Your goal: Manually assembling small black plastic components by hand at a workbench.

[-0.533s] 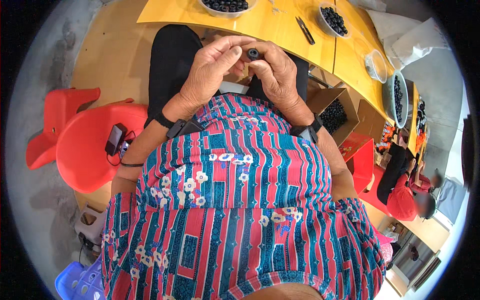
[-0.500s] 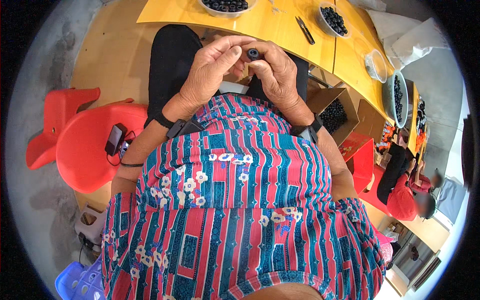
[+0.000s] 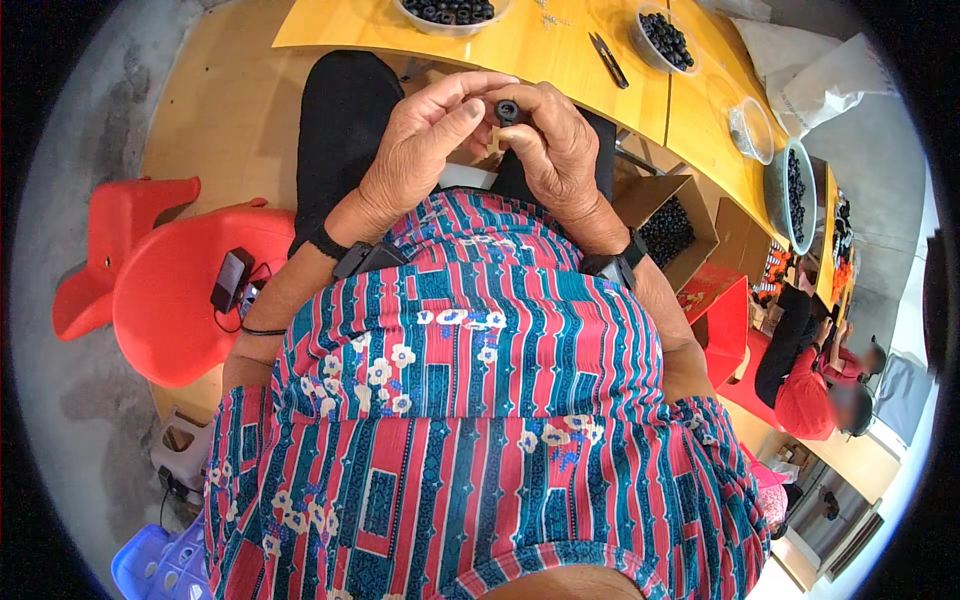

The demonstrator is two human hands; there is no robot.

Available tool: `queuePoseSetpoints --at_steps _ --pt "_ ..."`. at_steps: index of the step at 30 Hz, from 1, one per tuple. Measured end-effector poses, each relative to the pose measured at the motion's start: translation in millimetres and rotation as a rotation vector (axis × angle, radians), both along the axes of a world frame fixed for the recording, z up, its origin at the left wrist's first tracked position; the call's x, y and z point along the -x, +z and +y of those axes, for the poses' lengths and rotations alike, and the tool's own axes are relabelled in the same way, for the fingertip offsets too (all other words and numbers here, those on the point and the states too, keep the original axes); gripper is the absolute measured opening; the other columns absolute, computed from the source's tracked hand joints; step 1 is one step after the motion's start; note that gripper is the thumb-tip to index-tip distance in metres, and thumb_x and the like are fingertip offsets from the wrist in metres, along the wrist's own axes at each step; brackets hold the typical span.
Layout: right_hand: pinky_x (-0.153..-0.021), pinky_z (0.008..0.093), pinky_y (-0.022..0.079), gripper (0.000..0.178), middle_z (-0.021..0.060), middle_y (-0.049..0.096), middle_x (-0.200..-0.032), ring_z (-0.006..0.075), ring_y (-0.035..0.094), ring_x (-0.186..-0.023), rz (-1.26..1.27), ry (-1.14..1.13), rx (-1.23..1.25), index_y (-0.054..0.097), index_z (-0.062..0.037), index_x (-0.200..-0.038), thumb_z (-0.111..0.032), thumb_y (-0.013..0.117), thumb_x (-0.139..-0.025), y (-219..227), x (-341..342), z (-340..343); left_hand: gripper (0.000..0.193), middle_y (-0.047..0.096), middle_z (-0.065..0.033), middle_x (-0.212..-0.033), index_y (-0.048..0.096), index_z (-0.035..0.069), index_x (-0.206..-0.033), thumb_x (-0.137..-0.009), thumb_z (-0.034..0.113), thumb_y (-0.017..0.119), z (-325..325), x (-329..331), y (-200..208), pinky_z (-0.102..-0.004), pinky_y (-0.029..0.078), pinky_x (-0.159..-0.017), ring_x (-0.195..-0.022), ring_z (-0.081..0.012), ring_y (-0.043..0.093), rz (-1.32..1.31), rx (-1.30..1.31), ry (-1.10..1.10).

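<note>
Above my lap, close to the table's near edge, both of my hands are together. Thumb and forefinger of my right hand [image 3: 560, 145] pinch a small black ring-shaped part [image 3: 507, 107], with its round hole showing. My left hand [image 3: 425, 130] meets it from the left, its forefinger reaching the right fingertips and its thumb bent inward. Whatever the left fingers grip is hidden behind the hands. On the yellow table [image 3: 560, 50] beyond, a clear bowl [image 3: 455, 27] holds many similar black parts.
Small black-handled snips [image 3: 609, 62] lie right of the bowl. Another tub of black parts [image 3: 664, 42], a clear container [image 3: 752, 132] and a pale basin [image 3: 803, 215] stand further right. Below them is a cardboard box of black parts [image 3: 668, 232]. A red chair [image 3: 170, 300] stands left.
The black part has turned between my right fingertips, so its ring face and hole show more plainly. Both hands stay in nearly the same place.
</note>
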State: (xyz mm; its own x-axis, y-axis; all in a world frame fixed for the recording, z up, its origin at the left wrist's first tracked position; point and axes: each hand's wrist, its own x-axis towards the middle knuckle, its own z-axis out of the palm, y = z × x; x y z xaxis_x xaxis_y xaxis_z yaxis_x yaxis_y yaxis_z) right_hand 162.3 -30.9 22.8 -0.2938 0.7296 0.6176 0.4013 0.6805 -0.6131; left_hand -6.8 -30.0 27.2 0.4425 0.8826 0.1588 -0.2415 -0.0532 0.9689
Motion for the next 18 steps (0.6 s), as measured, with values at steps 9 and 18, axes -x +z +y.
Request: queuePoseSetpoints --at_steps 9,18 --pt "-0.066 0.0311 0.045 0.023 0.0097 0.054 -0.081 0.0261 0.056 -0.073 0.011 0.023 -0.085 0.055 -0.0060 -0.098 -0.025 0.056 -0.084 -2.6 2.2 1.8 0.053 0.053 -0.0021 -0.101 0.042 0.000 -0.127 -0.088 0.033 0.056 1.6 -5.7 -7.7 -0.0192 0.045 -0.073 -0.086 -0.0067 0.051 0.095 -0.173 -0.031" --pt "-0.070 0.0362 0.046 0.018 0.0143 0.055 -0.087 0.0326 0.057 -0.079 -0.006 -0.007 -0.046 0.052 -0.0040 -0.099 -0.016 0.052 -0.085 0.1 8.2 1.8 0.047 0.055 -0.0072 -0.097 0.047 -0.002 -0.116 -0.087 0.034 0.057 3.7 -7.9 -1.3 -0.0239 0.045 -0.076 -0.088 -0.0114 0.054 0.315 -0.476 0.142"
